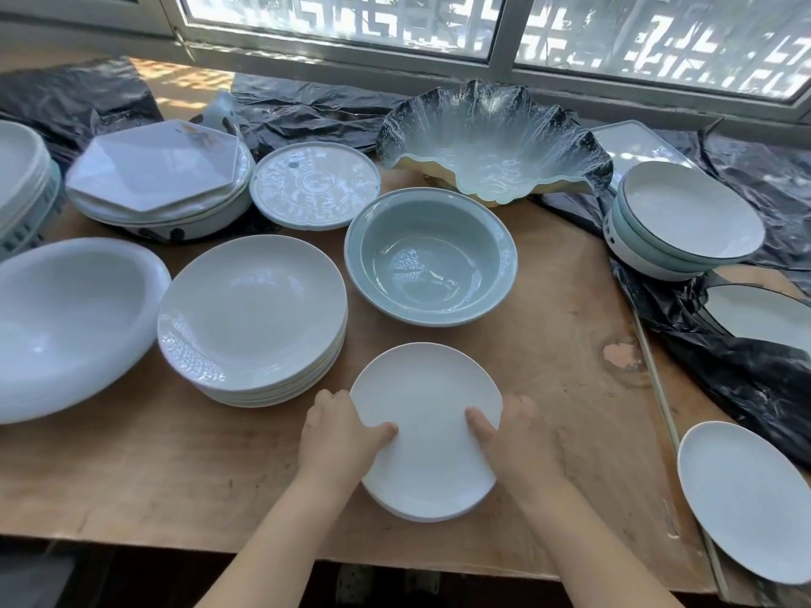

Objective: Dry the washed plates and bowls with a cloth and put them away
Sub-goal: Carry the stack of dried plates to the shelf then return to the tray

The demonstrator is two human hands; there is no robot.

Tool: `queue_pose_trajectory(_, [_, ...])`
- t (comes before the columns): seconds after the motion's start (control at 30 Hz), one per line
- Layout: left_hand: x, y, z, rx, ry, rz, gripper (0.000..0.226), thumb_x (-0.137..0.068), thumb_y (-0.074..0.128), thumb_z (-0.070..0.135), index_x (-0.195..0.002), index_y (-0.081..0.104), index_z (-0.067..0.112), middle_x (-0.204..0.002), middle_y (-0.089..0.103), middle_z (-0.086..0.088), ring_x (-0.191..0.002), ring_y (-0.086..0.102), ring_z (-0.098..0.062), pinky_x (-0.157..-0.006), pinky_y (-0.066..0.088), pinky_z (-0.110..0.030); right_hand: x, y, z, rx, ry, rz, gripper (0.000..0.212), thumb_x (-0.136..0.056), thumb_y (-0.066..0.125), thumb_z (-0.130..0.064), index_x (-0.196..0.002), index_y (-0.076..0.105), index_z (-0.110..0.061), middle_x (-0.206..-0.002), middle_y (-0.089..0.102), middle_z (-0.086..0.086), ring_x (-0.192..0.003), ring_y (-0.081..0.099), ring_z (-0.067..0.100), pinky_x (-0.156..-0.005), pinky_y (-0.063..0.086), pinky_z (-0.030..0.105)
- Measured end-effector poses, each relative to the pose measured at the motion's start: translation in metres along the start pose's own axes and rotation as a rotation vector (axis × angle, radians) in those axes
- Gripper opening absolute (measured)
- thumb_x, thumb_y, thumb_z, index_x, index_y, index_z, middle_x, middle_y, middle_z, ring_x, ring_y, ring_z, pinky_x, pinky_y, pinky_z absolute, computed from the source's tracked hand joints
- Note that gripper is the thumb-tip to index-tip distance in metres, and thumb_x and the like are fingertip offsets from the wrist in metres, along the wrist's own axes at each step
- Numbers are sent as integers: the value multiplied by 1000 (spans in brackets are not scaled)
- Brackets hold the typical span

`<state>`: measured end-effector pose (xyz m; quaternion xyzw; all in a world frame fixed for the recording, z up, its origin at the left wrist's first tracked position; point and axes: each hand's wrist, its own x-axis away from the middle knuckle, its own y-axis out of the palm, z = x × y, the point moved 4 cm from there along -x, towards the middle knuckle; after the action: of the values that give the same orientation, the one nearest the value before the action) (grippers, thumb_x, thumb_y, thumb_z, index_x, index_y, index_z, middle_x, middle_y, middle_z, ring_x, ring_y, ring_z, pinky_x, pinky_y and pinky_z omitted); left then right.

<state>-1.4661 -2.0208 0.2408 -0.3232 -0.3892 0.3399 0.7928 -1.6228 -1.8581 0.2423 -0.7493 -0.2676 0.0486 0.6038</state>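
Note:
A small white plate [428, 425] is held over the near middle of the wooden table [566, 344], on top of one or two more like it. My left hand [340, 434] grips its left rim, thumb on the upper face. My right hand [511, 436] grips the right rim the same way. To the left stands a stack of white plates [252, 318], and behind it a pale green bowl [428, 256]. No cloth is in view.
A large white bowl [66, 322] sits at far left, octagonal plates [158, 168] and a patterned round plate [313, 184] behind. A ruffled glass bowl [493, 142] stands at the back. Stacked bowls [684, 221] and a white plate [746, 498] lie right, on black plastic sheeting [746, 375].

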Motion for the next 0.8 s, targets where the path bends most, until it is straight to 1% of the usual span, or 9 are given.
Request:
queue_pose_trajectory(0.17, [1,-5,-3,9,44,-54,48,-75,64,50,-102,56,12,-99,46,-2,-97,51,-22,-81,48,-36,2,-2,0,-11,38,-34,49,-89,45,-58,-109,56,-15,-105,57,2,-101,53,24,-81,46,37])
queue_pose_trajectory(0.27, [6,-15,-7,-1,79,-38,40,-78,59,50,-99,55,16,-100,48,0,-96,52,-20,-80,48,-37,9,-12,-6,91,-11,92,50,-87,49,-58,-116,50,-18,-112,55,2,-109,46,22,-82,42,36])
queue_pose_trajectory(0.33, [13,-23,-11,-18,103,14,39,-81,57,49,-106,54,19,-104,50,2,-100,52,-19,-78,46,-34,14,-20,-16,197,-92,199,57,-86,56,-54,-127,49,-15,-116,55,4,-109,46,24,-81,39,36])
queue_pose_trajectory(0.4, [22,-31,-14,-47,110,72,44,-85,54,50,-117,53,19,-114,53,2,-106,52,-17,-79,45,-32,20,-30,-32,211,-227,254,56,-80,69,-42,-123,57,-10,-109,59,8,-98,52,28,-74,43,37])
queue_pose_trajectory(0.47, [33,-38,-17,-87,93,140,46,-89,50,51,-122,52,20,-119,54,3,-111,52,-16,-83,46,-32,26,-35,-51,211,-404,286,48,-66,83,-29,-104,66,-5,-91,62,11,-79,56,31,-60,47,37])
queue_pose_trajectory(0.53, [46,-45,-21,-140,63,225,44,-90,48,52,-120,53,21,-119,55,4,-112,51,-16,-83,45,-32,33,-38,-70,215,-576,295,41,-58,87,-22,-91,69,-5,-81,63,11,-70,58,31,-56,50,38])
queue_pose_trajectory(0.67, [89,-57,-39,-188,-62,402,39,-90,48,52,-116,54,23,-113,57,5,-108,51,-16,-79,44,-30,55,-29,-101,166,-852,177,29,-64,83,-17,-89,71,-8,-88,66,9,-80,61,32,-64,52,40])
queue_pose_trajectory(0.73, [122,-59,-56,-204,-139,496,39,-89,48,52,-115,56,25,-109,58,6,-104,52,-14,-75,44,-27,75,-22,-114,182,-986,130,23,-69,78,-20,-89,72,-12,-91,66,6,-83,60,29,-65,50,38])
queue_pose_trajectory(0.8, [161,-59,-77,-233,-230,575,35,-89,49,52,-110,58,26,-101,58,8,-97,54,-12,-66,41,-24,96,-13,-126,204,-1116,85,18,-81,65,-26,-96,69,-17,-99,63,2,-92,56,24,-73,46,33])
